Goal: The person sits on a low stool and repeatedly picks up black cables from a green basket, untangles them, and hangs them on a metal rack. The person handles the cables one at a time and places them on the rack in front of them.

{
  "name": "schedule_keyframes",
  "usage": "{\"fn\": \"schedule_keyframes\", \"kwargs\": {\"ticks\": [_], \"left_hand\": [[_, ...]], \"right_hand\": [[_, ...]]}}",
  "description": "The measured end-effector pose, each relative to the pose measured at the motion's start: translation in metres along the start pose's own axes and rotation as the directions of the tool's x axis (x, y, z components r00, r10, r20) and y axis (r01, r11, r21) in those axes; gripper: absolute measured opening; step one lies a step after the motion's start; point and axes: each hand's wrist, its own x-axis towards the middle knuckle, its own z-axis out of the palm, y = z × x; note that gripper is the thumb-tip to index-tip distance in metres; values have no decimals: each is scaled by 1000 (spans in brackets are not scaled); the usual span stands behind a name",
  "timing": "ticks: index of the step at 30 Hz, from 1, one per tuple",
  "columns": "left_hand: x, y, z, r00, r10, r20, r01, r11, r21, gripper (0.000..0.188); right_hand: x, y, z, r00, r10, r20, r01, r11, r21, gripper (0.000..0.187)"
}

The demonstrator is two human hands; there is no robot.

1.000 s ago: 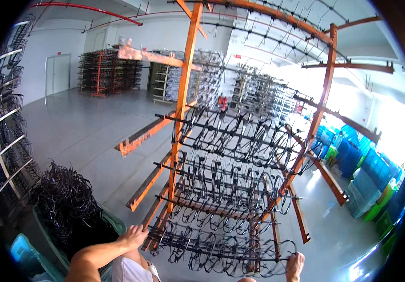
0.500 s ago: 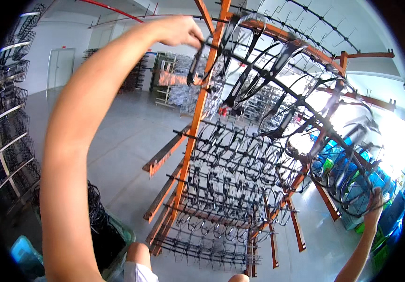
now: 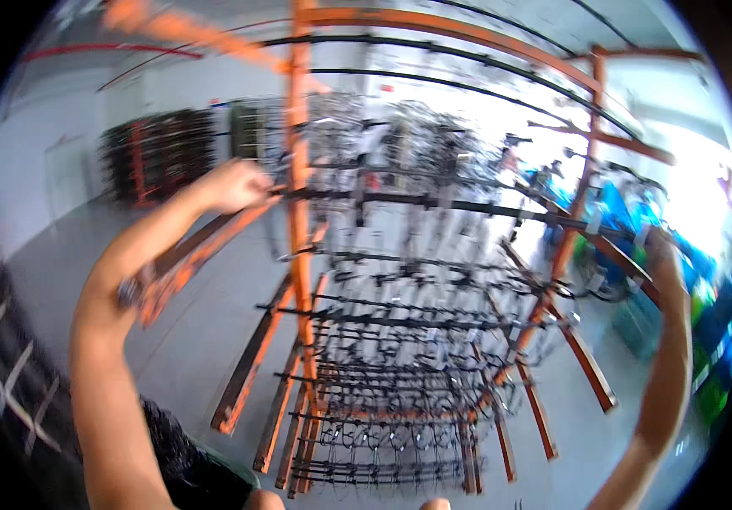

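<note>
Both my arms stretch out to a long black bar (image 3: 485, 206) that lies nearly level across an orange rack (image 3: 299, 153). My left hand (image 3: 238, 185) is closed round its left end, just outside the rack's left post. At the opposite end, my right hand (image 3: 662, 251) is closed on the bar, its fingers smeared by motion. Dark curved parts (image 3: 360, 204) hang from the bar, too blurred to name their kind. More black bars (image 3: 383, 321) with similar parts sit on the lower levels of the rack.
Orange support arms (image 3: 247, 361) jut out toward me on both sides of the rack. A bin (image 3: 204, 476) of black pieces stands at lower left. Loaded racks (image 3: 162, 157) stand behind, and blue and green bundles (image 3: 697, 280) lie at right.
The bar has gone from slanting and high to nearly level and lower in view. My left hand has come down with it, and my right hand appears higher. The view has shifted.
</note>
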Motion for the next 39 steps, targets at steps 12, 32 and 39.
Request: {"fn": "schedule_keyframes", "kwargs": {"ticks": [12, 32, 39], "left_hand": [[-13, 100, -114, 887, -458, -60, 394, 818, -419, 17], [125, 46, -165, 648, -720, 250, -212, -485, -848, 33], [77, 228, -131, 868, -485, 107, -264, -631, -729, 25]], "right_hand": [[55, 41, 142, 827, 226, 514, -161, 972, -169, 44], [184, -134, -106, 859, 512, 1, -289, 483, 827, 27], [-110, -39, -222, 676, 724, -139, 124, 75, 989, 27]]}}
